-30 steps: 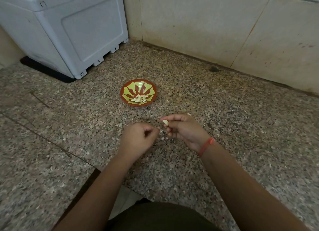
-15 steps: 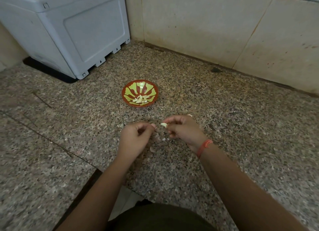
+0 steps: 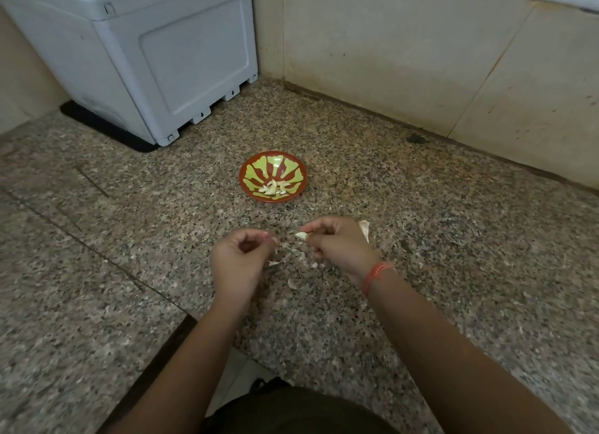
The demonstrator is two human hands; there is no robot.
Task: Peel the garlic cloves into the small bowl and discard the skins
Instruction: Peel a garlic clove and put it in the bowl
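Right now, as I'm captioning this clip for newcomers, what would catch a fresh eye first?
The small bowl, red with green petals, stands out on the speckled stone surface and holds a few peeled cloves. Nearer the camera, the right hand pinches a pale garlic clove, the left hand is beside it with curled fingers, and torn skins lie beneath them. A large grey-white box fills the upper left.
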